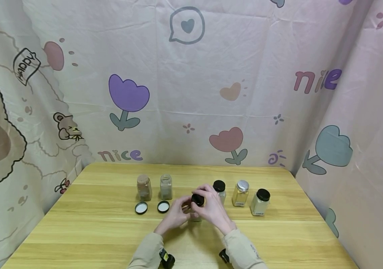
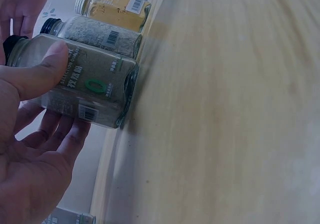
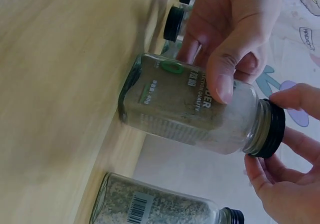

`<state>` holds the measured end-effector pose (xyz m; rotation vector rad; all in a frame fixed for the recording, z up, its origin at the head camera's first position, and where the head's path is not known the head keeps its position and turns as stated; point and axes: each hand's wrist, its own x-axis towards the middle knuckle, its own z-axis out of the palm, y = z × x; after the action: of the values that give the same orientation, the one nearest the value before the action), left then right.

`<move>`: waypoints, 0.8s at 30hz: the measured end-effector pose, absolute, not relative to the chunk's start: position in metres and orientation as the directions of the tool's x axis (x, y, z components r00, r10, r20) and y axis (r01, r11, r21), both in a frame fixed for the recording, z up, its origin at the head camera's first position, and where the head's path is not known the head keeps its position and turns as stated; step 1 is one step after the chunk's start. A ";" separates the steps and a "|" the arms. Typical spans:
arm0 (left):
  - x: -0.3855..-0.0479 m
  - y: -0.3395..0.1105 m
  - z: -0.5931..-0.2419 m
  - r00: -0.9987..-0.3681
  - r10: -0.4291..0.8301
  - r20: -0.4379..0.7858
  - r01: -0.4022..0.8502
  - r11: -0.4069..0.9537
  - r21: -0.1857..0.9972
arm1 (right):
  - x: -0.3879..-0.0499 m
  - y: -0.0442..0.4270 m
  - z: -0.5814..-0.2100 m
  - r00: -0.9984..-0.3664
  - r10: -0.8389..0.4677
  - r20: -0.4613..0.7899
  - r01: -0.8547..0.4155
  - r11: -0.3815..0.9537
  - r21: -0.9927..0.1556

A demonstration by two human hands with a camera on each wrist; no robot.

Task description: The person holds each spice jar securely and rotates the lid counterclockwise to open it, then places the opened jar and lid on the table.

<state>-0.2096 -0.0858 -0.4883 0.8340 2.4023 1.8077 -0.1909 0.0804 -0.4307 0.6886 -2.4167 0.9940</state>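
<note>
My left hand grips the body of a square glass spice jar holding grey-brown powder. Its thumb lies across the printed front, fingers behind. At the jar's neck, the fingers and thumb of my right hand pinch the black lid. The lid sits on the jar's mouth; how tightly it is screwed cannot be seen. In the head view both hands hide much of this jar, which is near the table's middle. Just behind my right hand stands a black-lidded jar.
Left of the hands stand two lidless jars, one of brown powder and one greyish. Two upturned black lids lie before them. To the right are a silver-lidded yellow jar and a black-lidded pale jar. A printed curtain hangs behind.
</note>
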 end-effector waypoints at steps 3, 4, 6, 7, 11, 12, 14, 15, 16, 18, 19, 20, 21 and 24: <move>-0.209 -0.085 -0.488 -0.860 0.421 0.289 0.393 0.185 0.901 | -0.190 0.080 -0.432 -0.787 -0.266 0.557 -0.578 0.634 -0.514; -0.209 -0.085 -0.488 -0.863 0.418 0.283 0.385 0.183 0.905 | -0.190 0.080 -0.432 -0.786 -0.258 0.563 -0.573 0.645 -0.505; -0.209 -0.085 -0.488 -0.870 0.412 0.270 0.369 0.180 0.912 | -0.191 0.079 -0.433 -0.777 -0.243 0.581 -0.569 0.667 -0.482; -0.209 -0.084 -0.488 -0.873 0.409 0.266 0.363 0.179 0.915 | -0.192 0.079 -0.434 -0.771 -0.237 0.592 -0.568 0.676 -0.470; -0.208 -0.084 -0.487 -0.873 0.406 0.271 0.371 0.191 0.909 | -0.193 0.079 -0.436 -0.746 -0.233 0.624 -0.582 0.683 -0.441; -0.208 -0.085 -0.487 -0.871 0.407 0.275 0.377 0.195 0.905 | -0.194 0.079 -0.436 -0.743 -0.234 0.627 -0.586 0.681 -0.440; -0.209 -0.085 -0.487 -0.864 0.414 0.286 0.392 0.196 0.899 | -0.193 0.079 -0.435 -0.747 -0.239 0.620 -0.589 0.671 -0.451; -0.209 -0.085 -0.487 -0.861 0.418 0.290 0.396 0.193 0.898 | -0.193 0.079 -0.434 -0.753 -0.242 0.612 -0.589 0.662 -0.463; -0.209 -0.086 -0.488 -0.857 0.423 0.295 0.401 0.188 0.896 | -0.192 0.079 -0.434 -0.761 -0.247 0.600 -0.588 0.655 -0.475; -0.210 -0.086 -0.489 -0.854 0.430 0.292 0.395 0.172 0.902 | -0.191 0.080 -0.432 -0.776 -0.258 0.575 -0.585 0.635 -0.504; -0.210 -0.086 -0.489 -0.853 0.434 0.289 0.391 0.165 0.905 | -0.191 0.080 -0.431 -0.783 -0.263 0.563 -0.583 0.626 -0.518; -0.211 -0.086 -0.489 -0.854 0.434 0.286 0.386 0.161 0.908 | -0.191 0.081 -0.431 -0.788 -0.268 0.555 -0.582 0.620 -0.526; -0.211 -0.086 -0.489 -0.856 0.433 0.283 0.381 0.159 0.911 | -0.191 0.081 -0.431 -0.790 -0.272 0.549 -0.582 0.616 -0.532; -0.210 -0.086 -0.489 -0.861 0.424 0.279 0.381 0.176 0.908 | -0.191 0.080 -0.432 -0.783 -0.263 0.564 -0.582 0.631 -0.513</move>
<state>-0.2103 -0.0856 -0.4890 0.8152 2.3801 1.8188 -0.1913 0.0800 -0.4320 0.6662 -2.4143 0.9797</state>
